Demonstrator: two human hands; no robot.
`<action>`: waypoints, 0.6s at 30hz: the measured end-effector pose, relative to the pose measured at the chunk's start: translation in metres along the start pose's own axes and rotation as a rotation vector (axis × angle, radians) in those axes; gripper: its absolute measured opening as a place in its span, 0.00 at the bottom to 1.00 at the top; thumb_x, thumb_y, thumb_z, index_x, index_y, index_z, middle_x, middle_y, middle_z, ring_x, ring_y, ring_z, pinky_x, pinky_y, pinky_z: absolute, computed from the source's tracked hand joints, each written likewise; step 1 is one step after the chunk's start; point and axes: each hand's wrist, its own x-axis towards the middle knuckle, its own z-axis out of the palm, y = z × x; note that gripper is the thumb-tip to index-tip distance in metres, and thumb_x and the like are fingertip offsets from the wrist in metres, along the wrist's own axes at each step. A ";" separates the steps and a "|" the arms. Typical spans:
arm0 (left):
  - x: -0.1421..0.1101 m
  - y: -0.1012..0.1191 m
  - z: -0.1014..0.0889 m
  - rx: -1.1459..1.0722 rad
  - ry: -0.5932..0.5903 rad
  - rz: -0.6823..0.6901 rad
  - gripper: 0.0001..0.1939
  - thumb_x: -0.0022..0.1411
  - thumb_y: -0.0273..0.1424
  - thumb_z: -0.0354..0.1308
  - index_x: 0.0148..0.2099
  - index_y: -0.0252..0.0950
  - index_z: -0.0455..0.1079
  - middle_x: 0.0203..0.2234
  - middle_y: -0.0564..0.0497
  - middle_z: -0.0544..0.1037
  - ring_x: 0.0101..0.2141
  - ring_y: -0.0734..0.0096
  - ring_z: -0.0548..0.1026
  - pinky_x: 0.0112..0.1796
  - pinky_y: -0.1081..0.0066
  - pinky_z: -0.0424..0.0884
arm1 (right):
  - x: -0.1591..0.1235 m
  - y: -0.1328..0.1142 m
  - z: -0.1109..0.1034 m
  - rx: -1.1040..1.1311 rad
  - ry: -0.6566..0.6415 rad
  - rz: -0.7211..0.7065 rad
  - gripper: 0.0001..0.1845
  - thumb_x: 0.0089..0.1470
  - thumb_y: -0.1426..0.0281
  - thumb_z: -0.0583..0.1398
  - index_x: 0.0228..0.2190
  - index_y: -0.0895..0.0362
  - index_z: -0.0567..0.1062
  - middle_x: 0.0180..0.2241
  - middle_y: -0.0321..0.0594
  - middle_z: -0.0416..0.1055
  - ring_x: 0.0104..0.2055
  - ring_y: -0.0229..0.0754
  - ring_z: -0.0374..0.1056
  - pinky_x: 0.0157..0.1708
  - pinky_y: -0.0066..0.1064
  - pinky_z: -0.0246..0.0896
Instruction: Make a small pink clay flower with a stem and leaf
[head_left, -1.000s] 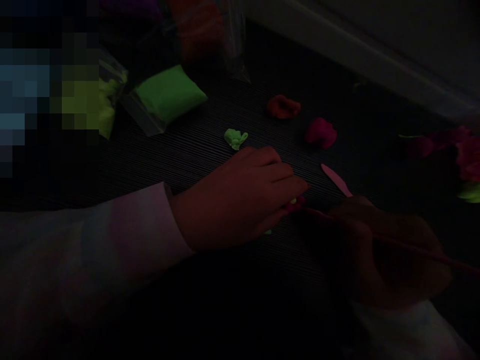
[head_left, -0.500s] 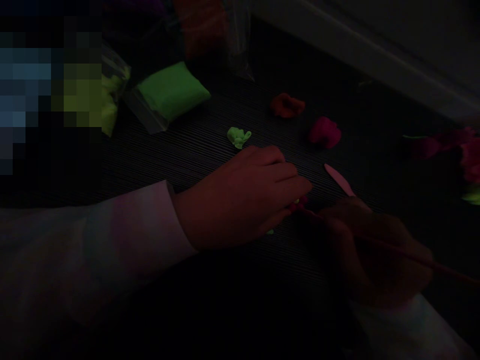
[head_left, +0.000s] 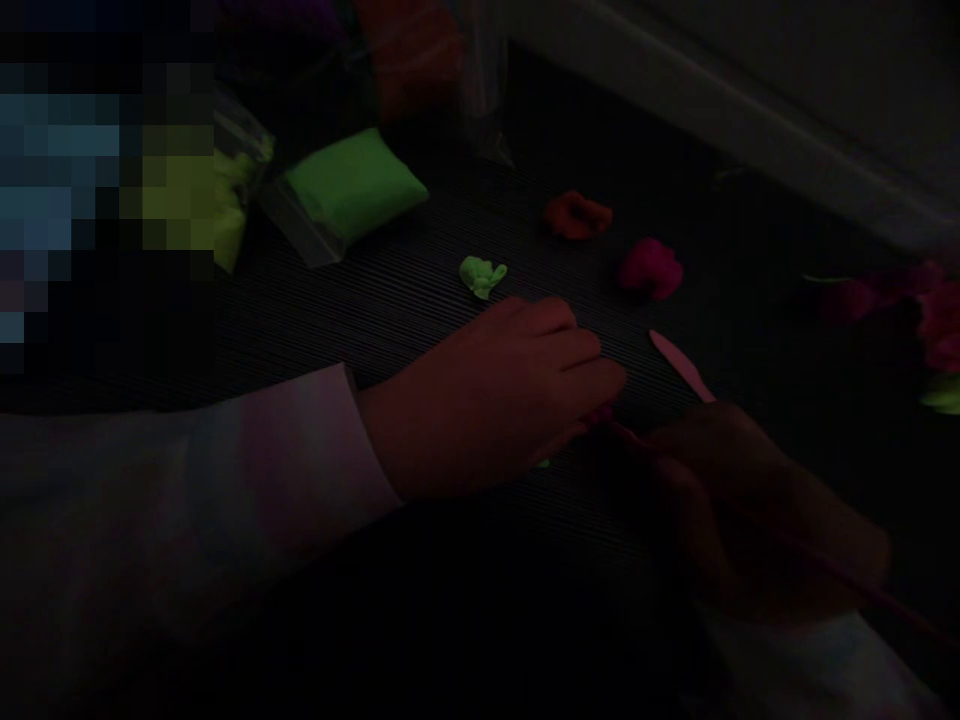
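Observation:
My left hand [head_left: 502,395] is closed, thumb and forefinger pinching a small magenta clay piece [head_left: 601,411] that is mostly hidden by the fingers. In my right hand [head_left: 772,520], a long, thin pink modelling tool [head_left: 847,578] is held like a pen, its tip at the magenta piece. A bit of green clay [head_left: 543,463] peeks out under the left hand. Just beyond the right hand lies a pink plastic blade [head_left: 679,365], its lower end hidden behind the fingers. The scene is very dark.
Beyond the hands lie a crumpled green lump [head_left: 481,276], an orange-red lump [head_left: 577,216] and a magenta lump [head_left: 651,268]. A bag of green clay [head_left: 356,185] and a yellow one [head_left: 232,200] are at left. Pink flower-like shapes [head_left: 941,320] lie far right.
The tool's rear end has dropped lower as my right hand shifted slightly right and down. A yellow spot seen on the magenta piece before no longer shows. The view has shifted slightly.

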 end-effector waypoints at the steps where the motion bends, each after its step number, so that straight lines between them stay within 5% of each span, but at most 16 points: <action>1: 0.000 0.000 0.000 0.000 0.001 0.000 0.09 0.58 0.30 0.48 0.41 0.36 0.64 0.36 0.49 0.72 0.40 0.65 0.65 0.38 0.64 0.61 | 0.002 -0.001 0.000 -0.049 -0.030 -0.025 0.04 0.49 0.72 0.55 0.25 0.56 0.70 0.21 0.36 0.67 0.23 0.36 0.63 0.23 0.33 0.61; 10: 0.000 0.001 0.001 0.004 0.009 0.001 0.09 0.58 0.29 0.48 0.41 0.36 0.65 0.35 0.49 0.72 0.39 0.66 0.66 0.37 0.65 0.62 | 0.008 -0.004 0.001 -0.187 -0.070 -0.095 0.10 0.53 0.70 0.51 0.23 0.55 0.69 0.20 0.38 0.66 0.22 0.37 0.61 0.20 0.32 0.59; 18: 0.000 0.001 -0.001 -0.010 0.001 0.000 0.09 0.57 0.29 0.48 0.40 0.34 0.65 0.35 0.48 0.71 0.40 0.65 0.65 0.38 0.65 0.61 | -0.002 0.001 -0.004 0.020 0.034 -0.019 0.06 0.45 0.78 0.56 0.26 0.56 0.68 0.23 0.35 0.68 0.25 0.36 0.65 0.27 0.34 0.63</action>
